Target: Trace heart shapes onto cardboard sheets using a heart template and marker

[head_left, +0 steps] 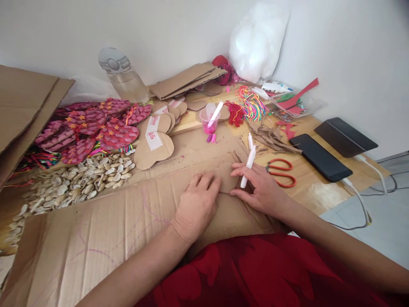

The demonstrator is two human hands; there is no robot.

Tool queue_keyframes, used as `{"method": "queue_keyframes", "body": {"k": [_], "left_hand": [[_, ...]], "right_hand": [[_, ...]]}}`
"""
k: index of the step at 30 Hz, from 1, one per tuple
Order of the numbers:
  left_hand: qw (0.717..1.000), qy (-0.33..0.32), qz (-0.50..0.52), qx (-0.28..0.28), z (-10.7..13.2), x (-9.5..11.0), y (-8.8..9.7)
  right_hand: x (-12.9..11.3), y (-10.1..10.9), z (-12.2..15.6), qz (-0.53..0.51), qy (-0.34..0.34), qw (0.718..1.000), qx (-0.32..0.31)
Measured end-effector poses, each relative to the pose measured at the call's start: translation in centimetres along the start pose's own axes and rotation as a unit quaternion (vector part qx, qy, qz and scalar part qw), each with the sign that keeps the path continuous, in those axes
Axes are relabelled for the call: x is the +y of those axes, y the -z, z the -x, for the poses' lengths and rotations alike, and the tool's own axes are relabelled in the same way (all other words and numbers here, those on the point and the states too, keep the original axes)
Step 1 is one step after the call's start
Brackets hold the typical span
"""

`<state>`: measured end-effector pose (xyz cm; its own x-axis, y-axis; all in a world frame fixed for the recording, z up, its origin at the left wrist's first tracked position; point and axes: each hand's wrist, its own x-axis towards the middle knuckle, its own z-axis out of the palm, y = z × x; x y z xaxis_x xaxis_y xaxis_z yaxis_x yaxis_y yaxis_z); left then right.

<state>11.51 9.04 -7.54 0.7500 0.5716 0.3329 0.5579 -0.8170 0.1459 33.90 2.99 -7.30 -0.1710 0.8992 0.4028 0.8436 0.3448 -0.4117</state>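
My left hand (197,204) lies flat, fingers spread, pressing a heart-shaped cardboard cut-out (227,175) onto a large cardboard sheet (105,230) on my lap. My right hand (259,187) is closed around a white marker pen (248,163), held upright at the cut-out's right edge. Faint purple lines mark the sheet to the left of my hands.
Red-handled scissors (281,172) lie right of my hand. Two black phones (320,157) charge at the right. Cardboard hearts (153,147), red decorated hearts (96,128), pale seeds (73,181), a pink cup (209,121), coloured threads (251,104), a water bottle (123,79), a plastic bag (257,40).
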Motion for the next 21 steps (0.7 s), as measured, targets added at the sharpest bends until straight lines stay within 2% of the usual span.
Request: {"method": "queue_keyframes", "body": {"k": [6,11,16,18,21], "left_hand": [[0.995,0.086,0.052,-0.005,-0.4,-0.8,0.4],[0.973,0.17,0.154,0.037,-0.6,-1.6,0.5],[0.95,0.207,0.227,0.048,-0.7,-1.8,0.4],[0.931,0.222,0.283,0.067,-0.8,-1.9,0.4],[0.86,0.278,0.409,0.127,-1.2,-2.4,0.6]], "right_hand": [[-0.1,-0.2,-0.8,0.02,-0.003,0.999,-0.032],[0.0,-0.2,-1.3,0.02,0.001,0.998,-0.052],[-0.1,-0.3,-1.4,0.019,0.003,0.999,-0.049],[0.0,-0.3,-1.5,0.015,-0.001,0.998,-0.054],[0.0,-0.4,-1.5,0.008,-0.011,0.998,-0.061]]}}
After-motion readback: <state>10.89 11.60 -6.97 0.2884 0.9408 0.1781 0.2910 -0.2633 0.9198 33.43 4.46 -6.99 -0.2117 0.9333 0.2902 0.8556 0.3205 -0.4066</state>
